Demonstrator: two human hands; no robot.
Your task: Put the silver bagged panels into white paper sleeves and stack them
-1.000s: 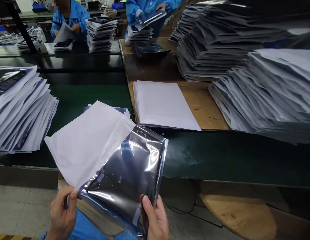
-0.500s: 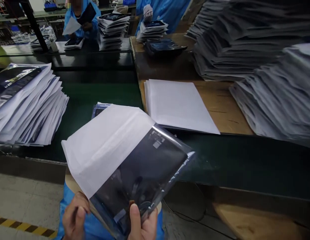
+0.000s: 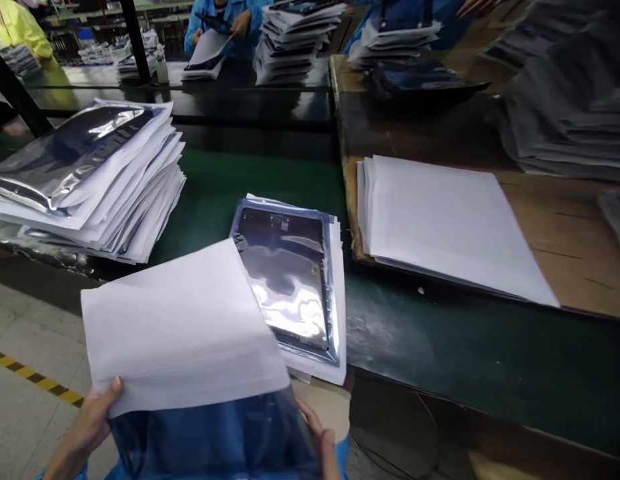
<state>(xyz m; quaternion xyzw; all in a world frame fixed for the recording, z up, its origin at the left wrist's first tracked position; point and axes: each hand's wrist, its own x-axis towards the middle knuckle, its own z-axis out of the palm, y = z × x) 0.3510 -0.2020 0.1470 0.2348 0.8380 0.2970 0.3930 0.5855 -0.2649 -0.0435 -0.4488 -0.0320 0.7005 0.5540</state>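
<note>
My left hand [image 3: 90, 417] pinches the left edge of a white foam sheet [image 3: 183, 327], its thumb on top. Along the sheet's lower edge is a plastic bag [image 3: 210, 437], dark and shiny, with bluish tones. Whether a panel lies inside it, I cannot tell. My right hand [image 3: 324, 440] is closed at the bag's right edge, its fingers partly hidden. Just beyond, a dark tablet-like panel in a clear bag [image 3: 285, 267] lies on white sheets on the green bench, its near left corner covered by the sheet I hold.
A tall stack of bagged panels and white sheets [image 3: 140, 193] stands at left. White sheets [image 3: 440, 220] lie on the wooden board [image 3: 580, 233] at right, with grey stacks [image 3: 570, 113] behind. Co-workers in blue [image 3: 243, 23] and yellow [image 3: 23, 30] work across the bench.
The held sheet and bag have turned and come lower and nearer me, exposing the bagged panel on the bench. My hands have moved to its left and right edges. The view has shifted left.
</note>
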